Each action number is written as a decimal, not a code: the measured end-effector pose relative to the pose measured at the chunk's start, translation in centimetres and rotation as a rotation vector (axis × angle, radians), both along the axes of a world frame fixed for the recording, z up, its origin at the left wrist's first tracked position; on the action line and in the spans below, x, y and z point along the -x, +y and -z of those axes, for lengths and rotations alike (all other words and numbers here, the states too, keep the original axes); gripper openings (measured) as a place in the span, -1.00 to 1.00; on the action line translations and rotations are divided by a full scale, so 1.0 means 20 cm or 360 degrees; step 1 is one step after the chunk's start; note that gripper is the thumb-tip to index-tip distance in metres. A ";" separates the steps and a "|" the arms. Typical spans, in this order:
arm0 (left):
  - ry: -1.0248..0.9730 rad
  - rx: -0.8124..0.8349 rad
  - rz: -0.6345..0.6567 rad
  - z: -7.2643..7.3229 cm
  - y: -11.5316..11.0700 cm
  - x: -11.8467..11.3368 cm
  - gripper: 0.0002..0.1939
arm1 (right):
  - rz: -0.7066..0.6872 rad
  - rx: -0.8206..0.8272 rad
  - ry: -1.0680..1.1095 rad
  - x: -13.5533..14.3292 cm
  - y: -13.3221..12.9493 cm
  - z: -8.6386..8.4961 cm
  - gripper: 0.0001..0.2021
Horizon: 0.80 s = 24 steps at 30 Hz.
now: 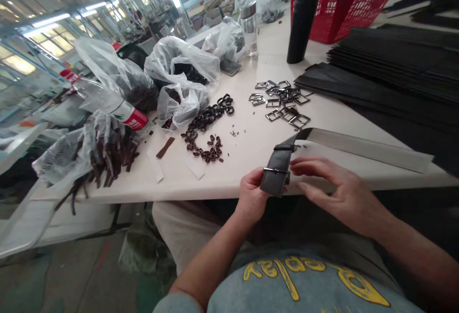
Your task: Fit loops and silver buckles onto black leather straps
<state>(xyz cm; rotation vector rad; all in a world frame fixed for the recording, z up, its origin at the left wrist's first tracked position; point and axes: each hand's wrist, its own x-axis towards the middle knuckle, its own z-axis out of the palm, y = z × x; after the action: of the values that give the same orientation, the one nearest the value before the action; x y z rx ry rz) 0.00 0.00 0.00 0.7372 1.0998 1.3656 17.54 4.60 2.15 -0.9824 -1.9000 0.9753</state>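
At pale table's edge (229,186), left hand (253,193) gripping smooth dark strap (282,162)

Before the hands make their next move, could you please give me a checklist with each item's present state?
1. Left hand grips the dark strap near its buckle: ok.
2. Buckle is on the strap: ok.
3. Strap lies flat along its length: not ok, it bends.
4. Right hand is clear of the strap: cannot tell, fingertips are very close.
5. Loose buckles lie apart from the strap: ok.
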 end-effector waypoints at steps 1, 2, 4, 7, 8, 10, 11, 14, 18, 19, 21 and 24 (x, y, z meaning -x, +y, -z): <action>0.0014 -0.0006 0.0036 0.00 0.00 -0.01 -0.80 | -0.0108 0.0028 -0.0081 0.01 0.00 0.00 -0.75; 0.0027 -0.0010 0.0068 0.00 0.00 -0.01 -0.79 | -0.0173 0.0067 -0.0129 0.03 -0.01 0.01 -0.72; 0.0036 -0.0007 0.0100 0.00 -0.01 -0.03 -0.77 | -0.0160 0.0176 -0.0091 0.06 -0.02 0.03 -0.68; 0.0010 -0.0001 0.0071 0.02 -0.03 -0.07 -0.73 | -0.0071 0.0330 0.0111 0.10 -0.04 0.07 -0.64; 0.0001 -0.0002 0.0061 0.02 -0.04 -0.08 -0.71 | -0.0049 0.0350 0.0170 0.11 -0.06 0.07 -0.63; -0.0018 -0.0020 0.0047 0.03 -0.04 -0.10 -0.66 | 0.0006 0.0318 0.0236 0.13 -0.08 0.08 -0.65; -0.0026 -0.0038 0.0035 0.04 -0.04 -0.11 -0.64 | 0.0031 0.0262 0.0239 0.13 -0.09 0.07 -0.66; -0.0016 -0.0078 -0.0025 0.06 -0.04 -0.14 -0.57 | 0.0073 -0.0063 0.0144 0.14 -0.09 0.01 -0.72; 0.0091 -0.0087 -0.0104 0.08 -0.06 -0.15 -0.51 | -0.0069 -0.0598 -0.0030 0.15 -0.04 -0.07 -0.80; 0.0118 -0.0095 -0.0124 0.08 -0.06 -0.14 -0.50 | -0.0127 -0.0640 -0.0038 0.15 -0.02 -0.08 -0.81; 0.0168 -0.0107 -0.0151 0.08 -0.06 -0.13 -0.51 | -0.0205 -0.0516 0.0005 0.16 0.00 -0.07 -0.80; 0.0188 -0.0091 -0.0123 0.06 -0.07 -0.13 -0.55 | -0.0216 0.0032 0.0189 0.17 -0.01 -0.02 -0.74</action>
<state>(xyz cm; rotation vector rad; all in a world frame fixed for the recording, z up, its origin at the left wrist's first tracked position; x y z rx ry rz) 2.61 -1.35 -1.20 0.8332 1.1965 1.4385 14.12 4.47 2.58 -0.7969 -1.8794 1.1085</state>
